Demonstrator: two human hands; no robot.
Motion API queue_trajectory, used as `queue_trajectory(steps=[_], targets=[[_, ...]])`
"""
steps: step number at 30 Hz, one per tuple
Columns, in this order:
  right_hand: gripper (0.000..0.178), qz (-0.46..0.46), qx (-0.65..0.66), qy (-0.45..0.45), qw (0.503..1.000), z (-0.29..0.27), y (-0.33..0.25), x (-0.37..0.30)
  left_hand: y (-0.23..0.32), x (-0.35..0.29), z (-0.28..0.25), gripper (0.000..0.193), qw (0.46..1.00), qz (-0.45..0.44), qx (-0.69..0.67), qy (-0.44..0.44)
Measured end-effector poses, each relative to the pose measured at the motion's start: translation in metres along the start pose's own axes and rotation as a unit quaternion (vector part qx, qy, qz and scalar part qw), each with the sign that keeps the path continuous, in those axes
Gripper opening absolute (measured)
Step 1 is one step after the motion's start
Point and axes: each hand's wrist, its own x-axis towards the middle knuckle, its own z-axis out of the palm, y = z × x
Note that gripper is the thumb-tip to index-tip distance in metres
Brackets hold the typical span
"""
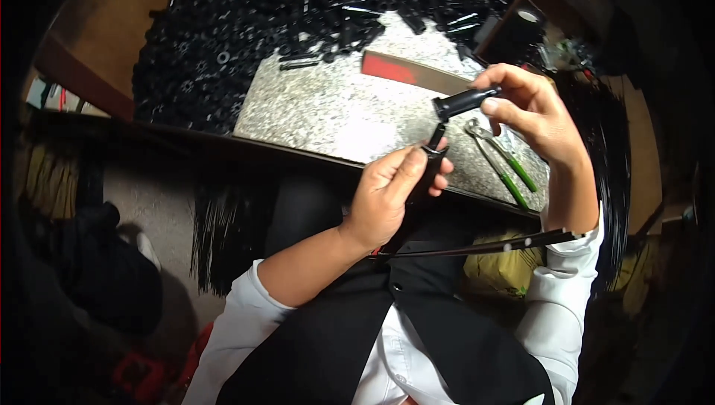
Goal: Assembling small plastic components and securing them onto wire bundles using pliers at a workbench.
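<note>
Here the right hand holds a black handle pointing left, nearly level.

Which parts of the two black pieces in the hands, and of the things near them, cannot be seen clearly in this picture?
Head view only:
- Lower part of the black rod piece: wrapped by the left hand.
- Rear end of the black cap: covered by the right hand fingers.
- Green-handled pliers: jaws partly behind the right hand.
- Black parts heap: single pieces too small and dark.
</note>
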Motion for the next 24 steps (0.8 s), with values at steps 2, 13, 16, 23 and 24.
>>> queue_trajectory(steps=[2,13,16,23,24], targets=[[0.024,0.002,0.001,-0.028,1.000,-0.008,-0.005,-0.006,0.000,-0.001,0.005,0.043,1.000,-0.001,0.008,-0.012],[0.018,0.015,-0.023,-0.110,0.994,-0.011,-0.009,0.008,0.000,0.001,0.009,0.038,1.000,-0.003,0.024,0.018],[0.021,-0.011,-0.018,-0.107,0.994,0.006,-0.010,0.010,-0.002,0.002,0.007,0.037,0.999,0.007,0.041,0.014],[0.023,-0.033,-0.014,-0.051,0.998,0.030,-0.009,0.007,0.001,0.000,0.008,0.038,0.996,0.037,0.078,0.027],[0.023,-0.021,-0.046,-0.037,0.998,0.031,-0.012,0.005,0.001,0.000,0.008,0.038,0.993,0.047,0.105,0.028]])
